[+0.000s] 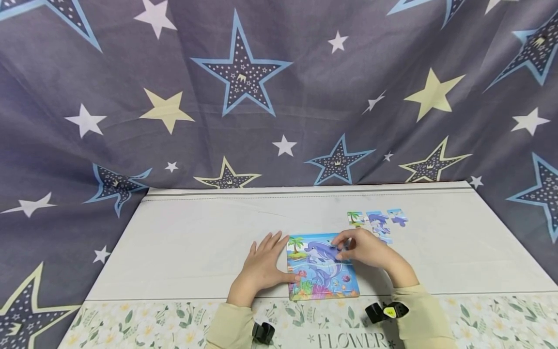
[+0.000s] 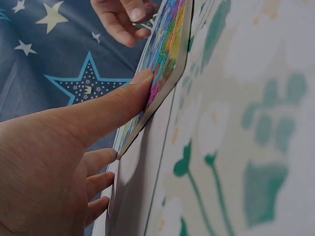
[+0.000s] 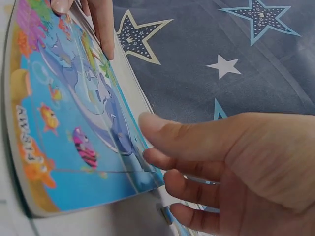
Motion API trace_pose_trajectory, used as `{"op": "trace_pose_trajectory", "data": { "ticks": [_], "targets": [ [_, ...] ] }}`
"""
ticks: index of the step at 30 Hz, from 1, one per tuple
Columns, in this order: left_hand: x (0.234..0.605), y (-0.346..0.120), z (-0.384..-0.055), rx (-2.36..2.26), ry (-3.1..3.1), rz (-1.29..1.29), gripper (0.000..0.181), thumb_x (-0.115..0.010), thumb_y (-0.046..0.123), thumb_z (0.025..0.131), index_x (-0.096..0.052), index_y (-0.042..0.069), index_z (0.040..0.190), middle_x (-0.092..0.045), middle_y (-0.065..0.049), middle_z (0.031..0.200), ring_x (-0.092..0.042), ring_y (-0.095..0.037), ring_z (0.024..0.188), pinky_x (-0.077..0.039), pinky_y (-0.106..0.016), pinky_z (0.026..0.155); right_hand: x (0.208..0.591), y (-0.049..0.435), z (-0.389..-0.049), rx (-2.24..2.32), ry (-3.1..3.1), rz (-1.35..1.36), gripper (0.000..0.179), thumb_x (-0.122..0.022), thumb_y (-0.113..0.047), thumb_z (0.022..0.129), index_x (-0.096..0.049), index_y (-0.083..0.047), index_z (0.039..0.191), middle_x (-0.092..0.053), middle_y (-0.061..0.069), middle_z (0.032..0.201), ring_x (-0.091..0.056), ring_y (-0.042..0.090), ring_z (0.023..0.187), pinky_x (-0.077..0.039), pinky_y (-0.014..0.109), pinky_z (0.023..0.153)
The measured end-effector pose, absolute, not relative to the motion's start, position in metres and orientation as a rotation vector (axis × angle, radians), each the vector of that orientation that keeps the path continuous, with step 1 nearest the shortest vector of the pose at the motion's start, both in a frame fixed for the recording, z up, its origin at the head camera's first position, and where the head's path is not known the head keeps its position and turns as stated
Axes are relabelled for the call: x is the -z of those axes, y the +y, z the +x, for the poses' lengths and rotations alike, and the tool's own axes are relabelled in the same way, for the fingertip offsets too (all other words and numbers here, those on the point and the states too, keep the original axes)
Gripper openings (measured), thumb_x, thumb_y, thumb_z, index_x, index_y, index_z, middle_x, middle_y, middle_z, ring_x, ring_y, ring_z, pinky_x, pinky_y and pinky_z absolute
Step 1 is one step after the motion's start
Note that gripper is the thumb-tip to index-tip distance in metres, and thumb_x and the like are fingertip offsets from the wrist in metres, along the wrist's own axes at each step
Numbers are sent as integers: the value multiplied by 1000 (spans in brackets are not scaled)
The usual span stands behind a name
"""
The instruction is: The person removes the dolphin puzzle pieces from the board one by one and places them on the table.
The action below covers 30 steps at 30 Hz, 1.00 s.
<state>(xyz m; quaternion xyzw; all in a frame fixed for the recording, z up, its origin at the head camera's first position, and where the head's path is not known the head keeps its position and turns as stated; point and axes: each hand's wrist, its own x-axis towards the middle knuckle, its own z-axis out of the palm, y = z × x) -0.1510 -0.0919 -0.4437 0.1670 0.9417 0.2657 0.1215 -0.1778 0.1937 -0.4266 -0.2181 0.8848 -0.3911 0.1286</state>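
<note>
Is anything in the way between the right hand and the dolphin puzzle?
Nothing visible is: the right hand is at the upper right of the dolphin puzzle. The loose pieces lie past that corner, and the left hand is at the left edge.

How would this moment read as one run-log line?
left hand: rests on left edge of dolphin puzzle | right hand: at puzzle's upper right, grip unclear | loose pieces: on white surface beyond right hand

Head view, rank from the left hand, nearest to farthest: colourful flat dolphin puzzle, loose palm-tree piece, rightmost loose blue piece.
1. Colourful flat dolphin puzzle, touching the left hand.
2. Loose palm-tree piece, beyond the puzzle.
3. Rightmost loose blue piece, farther right.
</note>
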Motion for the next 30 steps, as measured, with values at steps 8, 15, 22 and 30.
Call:
{"op": "trace_pose_trajectory", "data": {
  "ticks": [8,15,22,30],
  "targets": [
    [444,-92,-151,-788,2741,483,106,-82,56,72,-34,11,155,-24,-11,162,-14,-34,150,-3,-61,118,428,193,-175,1067,2557,-686,29,-84,-10,78,-73,-5,105,-64,2,94,-50,16,75,-46,26,64],
    [444,-92,-151,-785,2739,483,106,-81,55,72,-33,12,156,-23,-11,162,-13,-34,150,-2,-61,118,428,192,-173,1041,2517,-740,36,-86,-9,75,-72,-4,108,-59,4,99,-47,19,83,-44,28,69],
    [444,-92,-151,-775,2739,480,106,-81,56,73,-32,12,156,-23,-10,163,-13,-33,150,-2,-60,119,429,190,-173,986,2514,-776,35,-85,-6,76,-72,-8,109,-59,6,107,-47,20,90,-43,33,76],
    [444,-92,-151,-775,2746,479,106,-82,55,72,-33,13,156,-24,-10,162,-14,-34,150,-3,-60,119,429,189,-172,1032,2480,-806,34,-83,-3,77,-68,-7,107,-54,4,97,-45,21,86,-42,29,71]
  ]
}}
